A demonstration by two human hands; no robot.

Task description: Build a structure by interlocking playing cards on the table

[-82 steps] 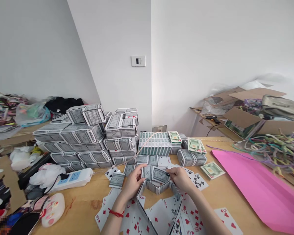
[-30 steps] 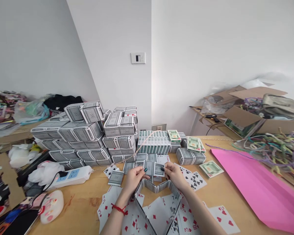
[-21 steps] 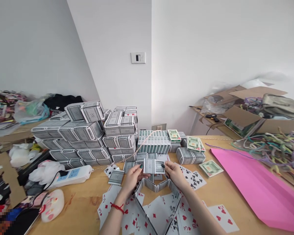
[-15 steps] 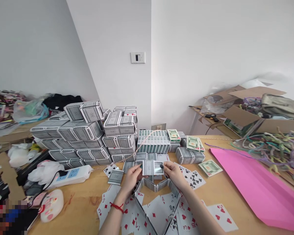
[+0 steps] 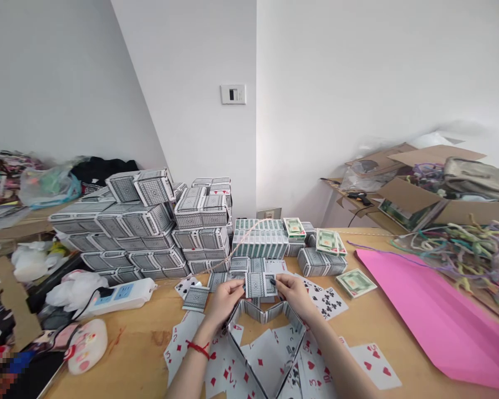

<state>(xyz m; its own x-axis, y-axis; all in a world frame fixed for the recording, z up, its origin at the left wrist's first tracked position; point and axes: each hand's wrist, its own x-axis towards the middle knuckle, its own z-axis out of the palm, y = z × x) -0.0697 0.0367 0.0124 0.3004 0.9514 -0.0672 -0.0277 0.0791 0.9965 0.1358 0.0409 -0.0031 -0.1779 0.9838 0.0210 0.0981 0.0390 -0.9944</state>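
Between my two hands is a grey-backed playing card piece (image 5: 255,285), held up with its patterned side facing me and its side panels bent. My left hand (image 5: 229,299) pinches its left end, thumb and fingers together. At the other end, my right hand (image 5: 293,293) pinches the right panel with dark-nailed fingertips. Just below stands a heart-shaped frame of folded cards (image 5: 243,354), its notch nearest the held piece. Loose playing cards (image 5: 222,368) lie face up under and around the frame. Some grey-backed cards (image 5: 196,299) lie left of my left hand.
Stacked card-covered blocks (image 5: 128,221) rise at the back left. Green card boxes (image 5: 356,282) and a wrapped bundle of packs (image 5: 260,238) sit behind the hands. A white power strip (image 5: 125,296) lies left, pink paper (image 5: 432,316) right, near tangled yarn (image 5: 461,255).
The held card piece looks narrower, its right panel turned more edge-on, and both hands have come slightly closer together. The view has shifted a little.
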